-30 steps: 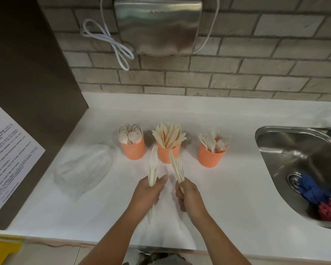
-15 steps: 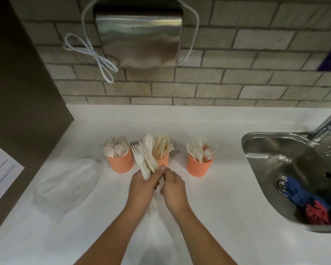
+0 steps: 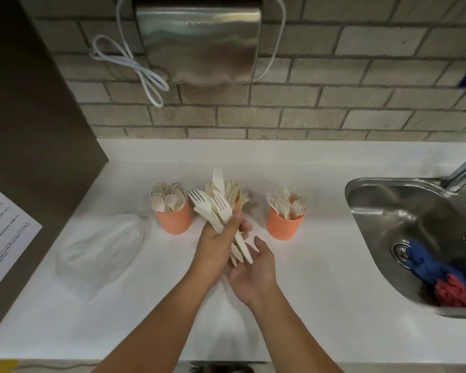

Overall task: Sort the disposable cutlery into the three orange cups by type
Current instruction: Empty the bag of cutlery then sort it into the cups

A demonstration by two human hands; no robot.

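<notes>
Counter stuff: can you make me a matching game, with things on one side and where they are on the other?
Things:
1. spoons
2. fanned-out forks
3. plastic bag
4. cloths

Places:
A. in the sink
B. lying flat on the counter
C. held in the left hand
D. standing in the left orange cup

Pairs: 1-D, 2-C, 3-B, 4-A.
</notes>
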